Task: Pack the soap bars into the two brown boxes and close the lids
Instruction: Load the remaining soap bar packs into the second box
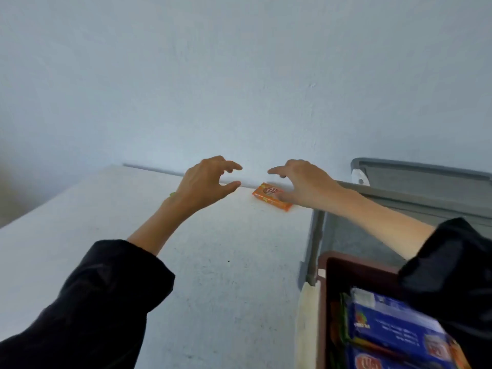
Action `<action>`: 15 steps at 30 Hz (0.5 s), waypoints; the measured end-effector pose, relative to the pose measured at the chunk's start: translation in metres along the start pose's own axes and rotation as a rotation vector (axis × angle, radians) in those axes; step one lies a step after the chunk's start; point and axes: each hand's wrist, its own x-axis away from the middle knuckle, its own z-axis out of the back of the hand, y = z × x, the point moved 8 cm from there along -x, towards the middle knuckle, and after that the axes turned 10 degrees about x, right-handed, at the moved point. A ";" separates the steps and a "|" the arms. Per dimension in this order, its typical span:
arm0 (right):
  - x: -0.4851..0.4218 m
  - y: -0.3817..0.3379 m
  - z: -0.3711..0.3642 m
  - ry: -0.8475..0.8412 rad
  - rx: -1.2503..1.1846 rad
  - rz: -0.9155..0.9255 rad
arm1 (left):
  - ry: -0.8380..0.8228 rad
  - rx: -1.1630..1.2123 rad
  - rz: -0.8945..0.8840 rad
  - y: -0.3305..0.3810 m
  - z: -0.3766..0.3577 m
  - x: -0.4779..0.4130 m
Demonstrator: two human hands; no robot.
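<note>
One orange-wrapped soap bar [266,196] lies flat at the far edge of the white table [213,262], close to the wall. My right hand [298,182] hovers over it with fingers spread and loosely curved, the thumb close to the wrapper; I cannot tell whether it touches. My left hand [207,182] hangs in the air to the left of the bar, fingers loosely curved, holding nothing. A brown box [343,265] at the lower right holds several blue-wrapped soap bars [394,323] and some orange ones.
A grey bin or crate [415,182] stands to the right of the table, behind the brown box. A pale blue wall rises straight behind the table. Black sleeves cover both forearms.
</note>
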 end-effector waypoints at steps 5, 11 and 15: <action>-0.090 0.009 -0.078 -0.163 0.019 -0.099 | -0.081 -0.017 0.250 -0.124 -0.031 -0.029; -0.122 0.040 -0.168 -0.539 0.167 -0.202 | -0.195 -0.071 0.397 -0.212 -0.079 -0.032; -0.123 0.051 -0.184 -0.549 0.191 -0.238 | -0.247 -0.169 0.384 -0.231 -0.094 -0.030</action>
